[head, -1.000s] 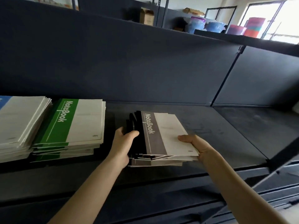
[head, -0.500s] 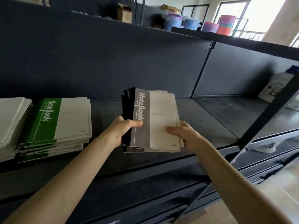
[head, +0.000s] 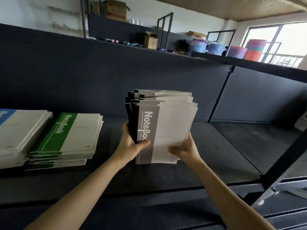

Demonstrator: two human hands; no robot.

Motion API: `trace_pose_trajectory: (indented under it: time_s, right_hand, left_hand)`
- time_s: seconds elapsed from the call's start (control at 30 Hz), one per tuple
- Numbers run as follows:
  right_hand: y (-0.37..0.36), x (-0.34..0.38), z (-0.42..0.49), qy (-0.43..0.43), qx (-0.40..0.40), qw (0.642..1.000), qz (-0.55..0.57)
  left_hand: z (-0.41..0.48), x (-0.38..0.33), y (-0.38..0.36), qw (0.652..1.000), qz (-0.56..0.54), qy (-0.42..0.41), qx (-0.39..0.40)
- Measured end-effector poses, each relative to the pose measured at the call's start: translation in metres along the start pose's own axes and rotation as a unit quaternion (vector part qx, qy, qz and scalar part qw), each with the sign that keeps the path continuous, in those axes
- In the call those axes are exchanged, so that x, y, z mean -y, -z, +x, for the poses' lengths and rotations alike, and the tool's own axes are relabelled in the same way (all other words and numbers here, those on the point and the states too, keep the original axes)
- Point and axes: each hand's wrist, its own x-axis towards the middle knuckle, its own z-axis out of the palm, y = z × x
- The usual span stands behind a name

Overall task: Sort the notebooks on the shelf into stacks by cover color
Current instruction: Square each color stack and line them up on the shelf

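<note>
A stack of grey-banded notebooks point(head: 166, 127) stands nearly upright on its lower edge on the dark shelf point(head: 224, 155), covers facing me, top edges fanned unevenly. My left hand point(head: 132, 145) grips the black spine side, thumb across the grey band. My right hand point(head: 184, 149) holds the lower right corner of the white cover area. To the left lies a flat stack of green-banded notebooks point(head: 69, 138). Further left, a stack with a blue-banded cover point(head: 18, 130) is cut off by the frame edge.
The shelf's dark back panel point(head: 116, 80) rises behind the stacks, with a vertical divider post point(head: 221, 95) to the right. A black diagonal frame bar point(head: 285, 160) crosses the right front. Boxes and coloured tubs point(head: 214, 47) sit on the upper shelf.
Both hands have lifted the grey stack off its flat position and tilted it up until it stands almost upright on the shelf. The view has risen and swung back left.
</note>
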Motion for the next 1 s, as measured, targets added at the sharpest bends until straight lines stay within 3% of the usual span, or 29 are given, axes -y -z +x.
trace_pose_trajectory:
  time_s: [0.23, 0.4, 0.67, 0.8, 1.0]
  right_hand:
    - [0.010, 0.005, 0.004, 0.041, 0.038, 0.992, 0.110]
    - [0.015, 0.038, 0.018, 0.068, 0.041, 0.982, 0.169]
    - [0.004, 0.058, 0.031, 0.119, 0.006, 0.986, 0.118]
    - [0.009, 0.070, 0.037, 0.179, -0.036, 0.982, 0.041]
    - [0.007, 0.074, 0.043, 0.115, -0.105, 0.986, 0.060]
  left_hand:
    - [0.002, -0.005, -0.005, 1.000, 0.006, -0.010, -0.016]
    - [0.008, -0.030, -0.008, 0.994, -0.082, -0.061, -0.044]
    - [0.021, -0.054, -0.017, 0.993, -0.102, -0.036, -0.042]
    - [0.029, -0.068, -0.015, 0.995, -0.051, -0.032, -0.080]
    - [0.046, -0.083, -0.016, 0.995, -0.002, -0.018, -0.096]
